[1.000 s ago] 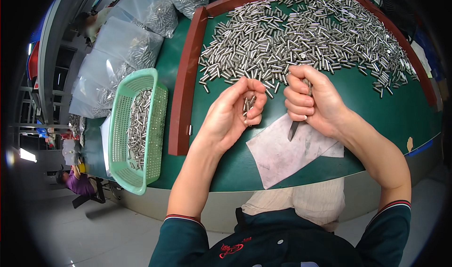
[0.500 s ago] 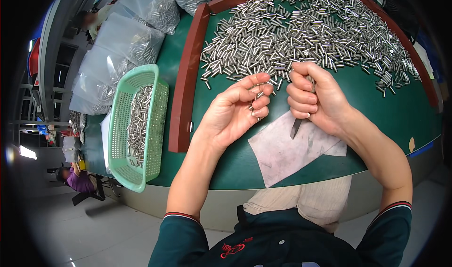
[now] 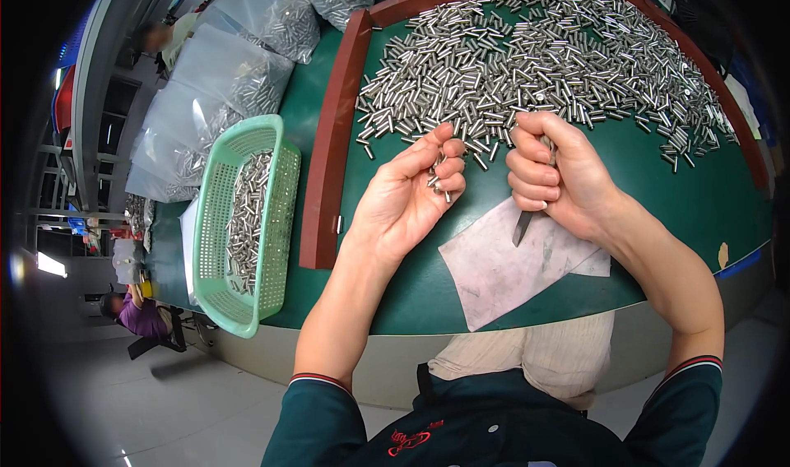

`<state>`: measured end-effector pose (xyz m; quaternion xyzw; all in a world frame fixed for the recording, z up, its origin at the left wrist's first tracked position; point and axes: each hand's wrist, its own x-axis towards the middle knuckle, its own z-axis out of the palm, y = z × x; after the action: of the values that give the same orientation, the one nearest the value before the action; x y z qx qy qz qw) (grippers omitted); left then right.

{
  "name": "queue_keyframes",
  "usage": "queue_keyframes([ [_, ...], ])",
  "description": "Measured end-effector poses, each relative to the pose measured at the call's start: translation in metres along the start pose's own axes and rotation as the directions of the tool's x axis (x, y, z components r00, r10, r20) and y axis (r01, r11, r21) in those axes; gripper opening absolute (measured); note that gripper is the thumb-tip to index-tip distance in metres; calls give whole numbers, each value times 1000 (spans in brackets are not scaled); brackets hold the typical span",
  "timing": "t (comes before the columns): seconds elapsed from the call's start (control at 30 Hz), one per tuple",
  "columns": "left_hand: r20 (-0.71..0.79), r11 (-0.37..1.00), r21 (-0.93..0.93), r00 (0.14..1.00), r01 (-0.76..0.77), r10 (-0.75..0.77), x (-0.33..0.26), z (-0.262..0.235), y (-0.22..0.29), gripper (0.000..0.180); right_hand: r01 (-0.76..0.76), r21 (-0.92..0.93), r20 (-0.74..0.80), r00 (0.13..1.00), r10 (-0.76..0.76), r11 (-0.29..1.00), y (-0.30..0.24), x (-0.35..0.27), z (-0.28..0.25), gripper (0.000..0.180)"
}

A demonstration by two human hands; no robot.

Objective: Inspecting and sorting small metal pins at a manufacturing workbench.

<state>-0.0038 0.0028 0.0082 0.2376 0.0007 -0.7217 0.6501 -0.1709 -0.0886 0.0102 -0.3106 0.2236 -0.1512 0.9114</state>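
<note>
Several small metal pins [image 3: 439,179] lie in my left hand [image 3: 403,191], its fingers curled around them with the palm turned up. My right hand [image 3: 564,171] is closed in a fist around a tool with a flat dark metal blade [image 3: 522,227], perhaps tweezers; most of it is hidden in the fist. The blade points down over a smudged pale pink cloth [image 3: 498,261] on the green table [image 3: 403,302]. Just beyond both hands spreads a large heap of shiny cylindrical metal pins [image 3: 494,76].
A red-brown raised border [image 3: 333,154] frames the heap. To its left stands a green plastic basket [image 3: 276,220] holding more pins. Clear plastic bags [image 3: 218,72] of pins line the far left. A person in purple [image 3: 141,315] sits in the left background.
My left hand has turned slightly, showing the pins in its fingers more plainly. My right hand keeps its grip on the bladed tool. The whole view has shifted a little.
</note>
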Motion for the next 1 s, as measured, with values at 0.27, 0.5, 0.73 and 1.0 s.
queue_keyframes([
  [0.27,137,993,74,988,-86,75,-9,-13,13,12,24,-17,65,998,-23,1000,3,-3,13,38],
  [0.5,161,918,283,958,-277,239,-37,18,13,10,275,-298,194,955,-225,914,13,-17,20,41],
  [0.73,223,592,639,855,-491,469,-129,34,40,13,304,-323,223,945,-240,896,12,-14,22,41],
  [1.0,242,-279,960,439,20,865,-204,-4,108,16,304,-343,219,946,-239,889,11,-16,22,41],
])
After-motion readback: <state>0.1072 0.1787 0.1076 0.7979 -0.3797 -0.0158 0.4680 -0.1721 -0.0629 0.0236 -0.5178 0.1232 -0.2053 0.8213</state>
